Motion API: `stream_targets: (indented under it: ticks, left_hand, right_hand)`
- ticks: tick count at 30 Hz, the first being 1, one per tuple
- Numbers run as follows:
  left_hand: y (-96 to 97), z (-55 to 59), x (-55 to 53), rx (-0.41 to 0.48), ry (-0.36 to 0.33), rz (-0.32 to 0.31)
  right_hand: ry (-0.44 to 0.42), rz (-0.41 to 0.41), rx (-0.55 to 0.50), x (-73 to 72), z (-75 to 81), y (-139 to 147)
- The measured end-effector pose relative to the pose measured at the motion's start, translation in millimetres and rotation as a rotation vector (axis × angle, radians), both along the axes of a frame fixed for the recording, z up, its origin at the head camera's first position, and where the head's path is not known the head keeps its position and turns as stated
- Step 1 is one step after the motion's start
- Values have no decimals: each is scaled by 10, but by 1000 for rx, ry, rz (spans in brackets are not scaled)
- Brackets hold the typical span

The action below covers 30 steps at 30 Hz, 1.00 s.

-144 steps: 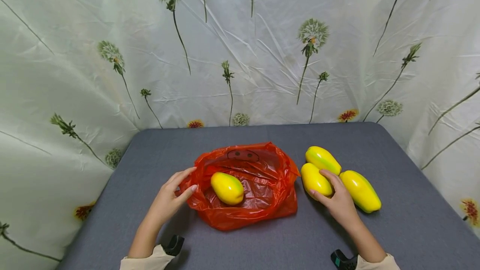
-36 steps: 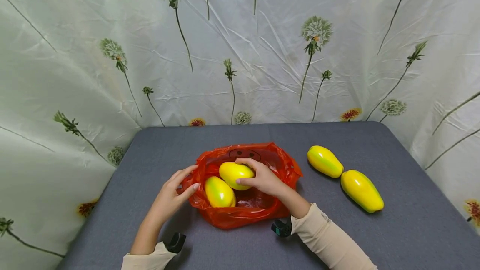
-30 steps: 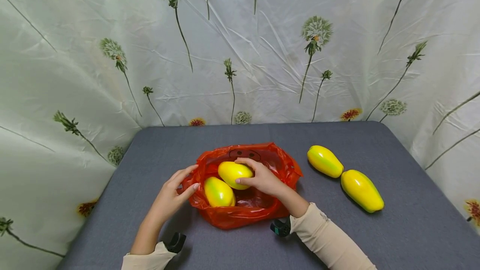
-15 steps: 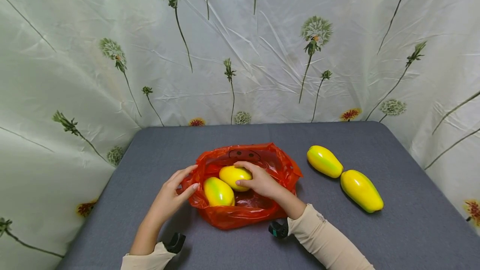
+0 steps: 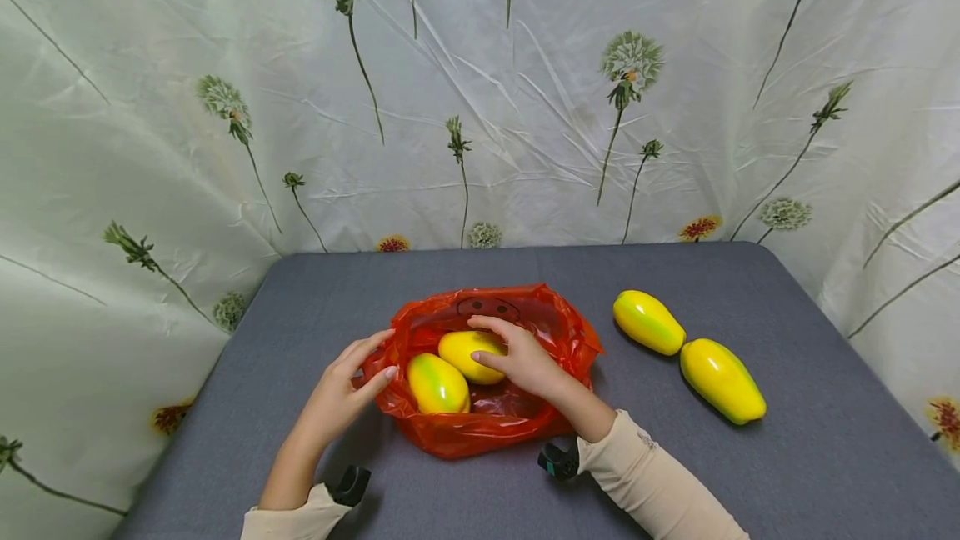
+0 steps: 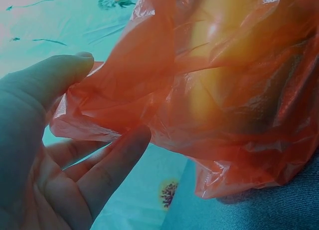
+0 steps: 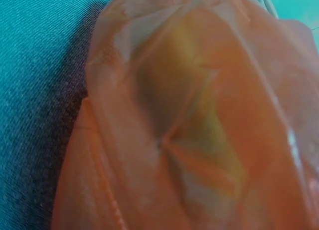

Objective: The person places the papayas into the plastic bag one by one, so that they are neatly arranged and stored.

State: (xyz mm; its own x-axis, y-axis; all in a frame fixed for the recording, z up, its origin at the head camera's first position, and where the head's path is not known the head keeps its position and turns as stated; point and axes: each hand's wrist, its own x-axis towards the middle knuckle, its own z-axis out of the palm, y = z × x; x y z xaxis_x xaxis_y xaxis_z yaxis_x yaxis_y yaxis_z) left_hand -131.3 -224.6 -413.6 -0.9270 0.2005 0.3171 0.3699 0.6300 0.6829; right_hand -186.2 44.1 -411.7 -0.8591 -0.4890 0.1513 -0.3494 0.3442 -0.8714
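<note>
In the head view a red plastic bag (image 5: 480,436) stands with its mouth spread. Two glossy yellow papayas lie inside: the left papaya (image 5: 437,384) is tinged green, and the farther papaya (image 5: 461,352) sits just behind it. My right hand (image 5: 528,365) is inside the mouth, over that farther papaya, with fingers spread and lifted off its top. The left hand (image 5: 337,394) holds the bag's left rim between thumb and fingers; the left wrist view shows the thin red film (image 6: 134,85) between them. In the right wrist view the bag's side (image 7: 199,140) hides the right hand.
Two more papayas rest to the right of the bag, one papaya (image 5: 648,322) behind the other papaya (image 5: 722,382), end to end. Grey cloth covers the table (image 5: 480,507). A floral curtain (image 5: 540,107) hangs behind its far edge.
The right hand carried a papaya from the right-hand group into the bag, lowered it beside the first, and has now loosened its fingers. The left hand has stayed at the bag's rim.
</note>
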Motion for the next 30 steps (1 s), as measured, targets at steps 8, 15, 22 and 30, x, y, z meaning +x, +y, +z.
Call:
stream_targets:
  ticks: [8,15,22,30]
  left_hand:
    - [-2,-11,0,2,-3,4]
    - [-6,-9,-4,3,-8,11]
    - [-11,-7,-3,1,-6,9]
    - [-12,-6,-1,-3,-12,13]
  right_hand:
    - [16,31,-135,104,201,51]
    - [74,0,-175,291,507,138]
    - [261,-88,-286,278,398,275]
    - [407,-171,-333,394,541,443]
